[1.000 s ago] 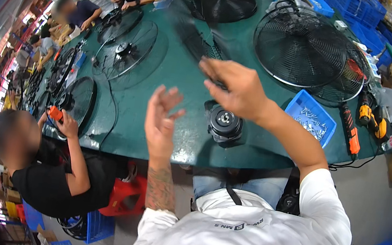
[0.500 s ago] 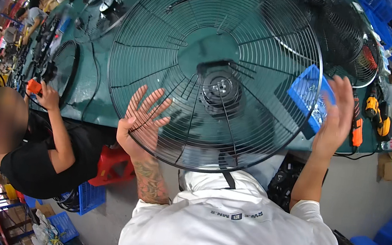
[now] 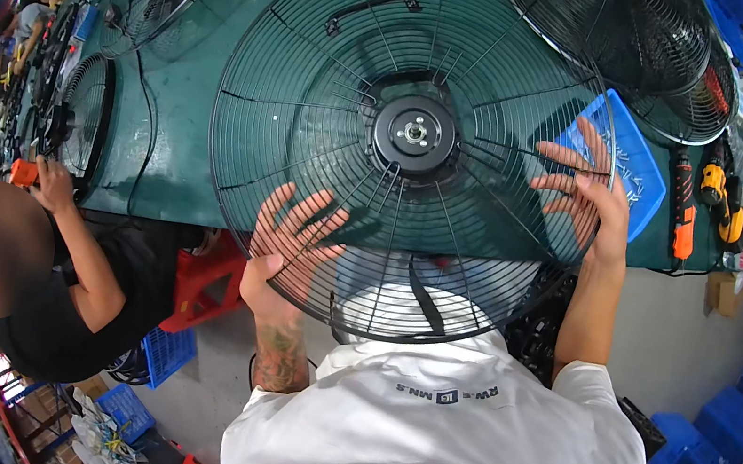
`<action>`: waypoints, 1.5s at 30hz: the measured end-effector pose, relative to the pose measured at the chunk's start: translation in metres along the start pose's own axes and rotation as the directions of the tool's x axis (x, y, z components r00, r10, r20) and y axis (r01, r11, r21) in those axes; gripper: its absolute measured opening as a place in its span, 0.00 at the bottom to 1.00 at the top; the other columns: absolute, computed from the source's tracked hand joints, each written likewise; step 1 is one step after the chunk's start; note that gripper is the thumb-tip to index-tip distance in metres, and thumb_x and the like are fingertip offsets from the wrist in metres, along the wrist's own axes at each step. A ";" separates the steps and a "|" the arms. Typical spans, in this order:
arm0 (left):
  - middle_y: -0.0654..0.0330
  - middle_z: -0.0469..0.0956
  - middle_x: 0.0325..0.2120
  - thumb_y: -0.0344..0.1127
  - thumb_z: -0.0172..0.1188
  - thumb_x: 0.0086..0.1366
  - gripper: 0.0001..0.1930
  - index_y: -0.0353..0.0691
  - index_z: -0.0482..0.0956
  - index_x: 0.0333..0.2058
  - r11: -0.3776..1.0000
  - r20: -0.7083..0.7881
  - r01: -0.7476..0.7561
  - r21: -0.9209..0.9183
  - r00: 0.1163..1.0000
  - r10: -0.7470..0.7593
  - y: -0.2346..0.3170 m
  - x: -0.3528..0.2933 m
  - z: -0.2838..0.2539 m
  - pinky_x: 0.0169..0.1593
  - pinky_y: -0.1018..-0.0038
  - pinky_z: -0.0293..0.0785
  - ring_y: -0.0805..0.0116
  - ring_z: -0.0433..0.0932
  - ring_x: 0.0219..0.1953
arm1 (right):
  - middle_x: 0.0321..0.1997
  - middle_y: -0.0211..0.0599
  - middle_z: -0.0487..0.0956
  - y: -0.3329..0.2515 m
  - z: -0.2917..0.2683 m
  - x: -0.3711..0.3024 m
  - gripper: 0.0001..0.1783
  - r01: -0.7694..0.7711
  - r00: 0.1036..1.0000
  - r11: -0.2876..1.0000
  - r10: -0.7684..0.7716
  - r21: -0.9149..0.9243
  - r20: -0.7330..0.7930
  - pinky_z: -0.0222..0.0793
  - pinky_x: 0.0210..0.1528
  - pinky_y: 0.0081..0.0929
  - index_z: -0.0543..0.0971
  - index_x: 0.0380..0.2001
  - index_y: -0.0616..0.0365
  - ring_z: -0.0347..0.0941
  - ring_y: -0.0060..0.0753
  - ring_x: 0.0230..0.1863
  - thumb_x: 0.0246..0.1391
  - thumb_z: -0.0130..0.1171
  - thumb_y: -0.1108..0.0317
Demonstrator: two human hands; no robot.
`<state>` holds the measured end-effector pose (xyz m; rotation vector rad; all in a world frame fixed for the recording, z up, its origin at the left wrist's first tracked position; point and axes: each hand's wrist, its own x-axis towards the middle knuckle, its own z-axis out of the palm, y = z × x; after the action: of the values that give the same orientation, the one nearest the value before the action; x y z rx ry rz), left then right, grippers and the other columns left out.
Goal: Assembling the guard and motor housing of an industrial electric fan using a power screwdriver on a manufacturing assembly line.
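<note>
A large round black wire fan guard (image 3: 305,132) is tilted in front of me, its near rim reaching over the table edge toward my shirt. My left hand (image 3: 288,249) holds the rim at lower left, thumb on the outer side and fingers spread behind the wires. On the right, my right hand (image 3: 599,198) holds the rim, its fingers showing through the wires. A round black motor hub (image 3: 413,135) shows in the guard's central opening. I cannot tell whether the guard touches it. A black curved handle (image 3: 371,12) shows through the far wires.
A blue bin of screws (image 3: 648,190) sits behind my right hand. Beyond it lie an orange-and-black power tool (image 3: 684,214), a yellow one (image 3: 713,180) and stacked fan guards (image 3: 652,58). At left, a co-worker (image 3: 98,288) works beside another fan guard (image 3: 89,112) and a cable (image 3: 151,125).
My right hand has come in from beside the guard and taken hold of its rim. The guard has shifted, and the hub now shows centred in its opening.
</note>
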<state>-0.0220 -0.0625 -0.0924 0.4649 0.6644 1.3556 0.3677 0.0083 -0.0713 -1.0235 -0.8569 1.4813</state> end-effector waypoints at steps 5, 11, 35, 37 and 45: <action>0.26 0.63 0.63 0.36 0.61 0.52 0.47 0.30 0.51 0.70 0.999 -0.047 -0.011 0.049 0.999 0.013 -0.008 -0.014 0.000 0.56 0.46 0.82 0.25 0.68 0.64 | 0.60 0.74 0.73 0.004 -0.008 0.003 0.41 0.001 0.999 1.000 -0.001 0.000 0.049 0.87 0.34 0.35 0.50 0.75 0.66 0.85 0.57 0.45 0.60 0.50 0.72; 0.29 0.62 0.65 0.34 0.62 0.49 0.49 0.32 0.52 0.71 0.998 -0.093 0.046 -0.032 0.994 -0.048 -0.019 -0.010 -0.011 0.57 0.47 0.81 0.28 0.67 0.65 | 0.60 0.70 0.74 0.013 -0.011 0.005 0.44 -0.109 0.994 0.993 0.110 -0.051 0.028 0.86 0.36 0.34 0.48 0.76 0.65 0.85 0.55 0.45 0.59 0.51 0.73; 0.26 0.72 0.55 0.66 0.43 0.71 0.48 0.22 0.50 0.70 0.968 -0.018 0.051 0.244 0.999 -0.047 0.030 0.045 -0.068 0.36 0.63 0.88 0.39 0.84 0.45 | 0.58 0.57 0.74 0.064 0.016 -0.103 0.48 -0.076 0.951 0.988 0.031 -0.133 -0.308 0.79 0.47 0.37 0.53 0.72 0.66 0.80 0.41 0.46 0.64 0.57 0.42; 0.28 0.74 0.54 0.66 0.42 0.71 0.48 0.23 0.52 0.69 0.946 -0.049 0.058 0.318 0.998 -0.045 0.034 0.049 -0.071 0.35 0.65 0.88 0.43 0.86 0.43 | 0.61 0.55 0.73 0.050 0.009 -0.085 0.45 0.069 0.874 0.924 -0.238 -0.376 -0.424 0.77 0.53 0.39 0.54 0.71 0.67 0.78 0.41 0.51 0.65 0.57 0.47; 0.31 0.76 0.52 0.66 0.44 0.71 0.47 0.23 0.57 0.68 0.939 -0.050 0.030 0.342 0.999 -0.014 0.033 0.046 -0.065 0.34 0.66 0.87 0.47 0.86 0.41 | 0.61 0.49 0.77 -0.019 0.079 0.005 0.47 0.565 0.820 0.154 -0.218 -0.811 0.530 0.68 0.64 0.41 0.74 0.63 0.61 0.73 0.50 0.61 0.39 0.82 0.58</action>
<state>-0.0867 -0.0159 -0.1258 0.7044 0.9495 1.2350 0.3006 0.0178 -0.0256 -1.2432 -2.2560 0.4625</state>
